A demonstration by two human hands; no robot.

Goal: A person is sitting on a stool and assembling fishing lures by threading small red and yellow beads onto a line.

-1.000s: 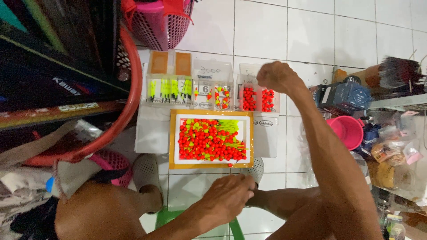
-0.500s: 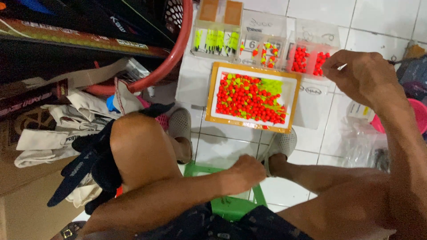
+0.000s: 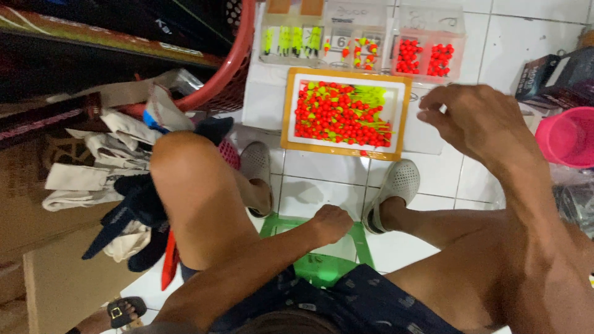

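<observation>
I see right hand (image 3: 479, 120) raised just right of orange-framed tray (image 3: 396, 117), fingers loosely curled, thumb near fingertips; cannot tell if anything pinched. Tray lies on white tile floor (image 3: 322, 185), full of red and yellow-green fishing floats (image 3: 340, 114). Left hand (image 3: 331, 224) closed in fist, resting on front edge of green plastic stool (image 3: 322, 263) between knees; contents, if any, hidden. Grey clogs (image 3: 396, 185) on feet just below tray. Clear boxes (image 3: 427, 43) of red floats beyond tray. Red basket (image 3: 232, 74) at left, pink tub (image 3: 566, 136) at right.
</observation>
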